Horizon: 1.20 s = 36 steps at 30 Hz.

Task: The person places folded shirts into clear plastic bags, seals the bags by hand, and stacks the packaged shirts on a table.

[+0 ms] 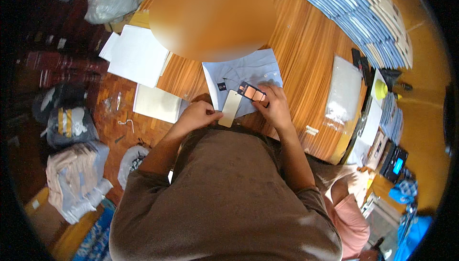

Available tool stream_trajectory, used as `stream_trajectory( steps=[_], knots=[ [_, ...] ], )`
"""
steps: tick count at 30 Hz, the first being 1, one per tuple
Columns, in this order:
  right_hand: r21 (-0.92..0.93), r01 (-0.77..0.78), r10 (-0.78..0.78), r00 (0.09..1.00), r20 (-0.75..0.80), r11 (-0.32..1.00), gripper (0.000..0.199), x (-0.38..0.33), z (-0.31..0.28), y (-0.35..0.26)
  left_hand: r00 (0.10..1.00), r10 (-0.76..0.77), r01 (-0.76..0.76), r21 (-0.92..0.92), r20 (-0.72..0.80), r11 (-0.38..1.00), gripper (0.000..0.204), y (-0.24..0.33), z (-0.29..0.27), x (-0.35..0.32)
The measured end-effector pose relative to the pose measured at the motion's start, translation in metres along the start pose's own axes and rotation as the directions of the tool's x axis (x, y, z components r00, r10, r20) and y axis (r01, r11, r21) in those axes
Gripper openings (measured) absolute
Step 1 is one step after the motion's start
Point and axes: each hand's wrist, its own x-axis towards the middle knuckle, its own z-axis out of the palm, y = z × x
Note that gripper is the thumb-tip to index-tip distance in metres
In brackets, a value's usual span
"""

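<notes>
A light blue folded shirt (260,65) lies on the table's near edge in front of me, with a small dark label (221,86) inside its collar. Over its near part hangs a long cream tag (231,110). My left hand (197,116) is closed in a pinch at the tag's lower left edge. On the shirt's right side, my right hand (276,108) grips a small dark card (253,93) with orange-pink panels between thumb and fingers. The card's left end meets the top of the cream tag; whether they are joined I cannot tell.
Stacks of folded blue and beige shirts (354,12) line the far right. Clear plastic bags (343,89) lie on the right of the wooden table (306,36). White sheets (136,55) are at the left. Wrapped bundles (76,175) cover the floor. Another person's sleeve (351,222) shows at lower right.
</notes>
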Motion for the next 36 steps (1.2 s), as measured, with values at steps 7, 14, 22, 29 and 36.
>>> stream_trajectory(
  steps=[7, 14, 22, 29, 36],
  knots=[
    [-0.228, 0.003, -0.023, 0.996, -0.089, 0.974, 0.065, -0.015, -0.004, -0.041, 0.91, -0.008, 0.074, -0.143, 0.415, 0.987, 0.04, -0.017, -0.004, 0.016],
    [-0.204, 0.171, -0.177, 0.984, -0.009, 0.964, 0.052, -0.043, 0.038, -0.101, 0.803, 0.322, -0.175, -0.318, 0.502, 0.932, 0.043, -0.028, -0.01, 0.021],
    [0.776, -0.255, 0.76, 0.517, -0.395, 0.577, 0.022, -0.036, 0.088, -0.074, 0.817, 0.309, -0.109, -0.395, 0.487, 0.912, 0.033, -0.021, -0.055, 0.034],
    [0.744, -0.508, 0.884, 0.396, -0.247, 0.435, 0.035, -0.024, 0.062, -0.045, 0.775, 0.629, -0.631, -0.028, -0.068, 0.775, 0.023, -0.018, -0.068, 0.063],
    [0.533, -0.803, 0.951, 0.309, -0.013, 0.268, 0.048, -0.006, 0.033, -0.059, 0.602, 0.797, -0.58, 0.656, -0.054, 0.483, 0.061, -0.002, -0.067, 0.089]
  ],
)
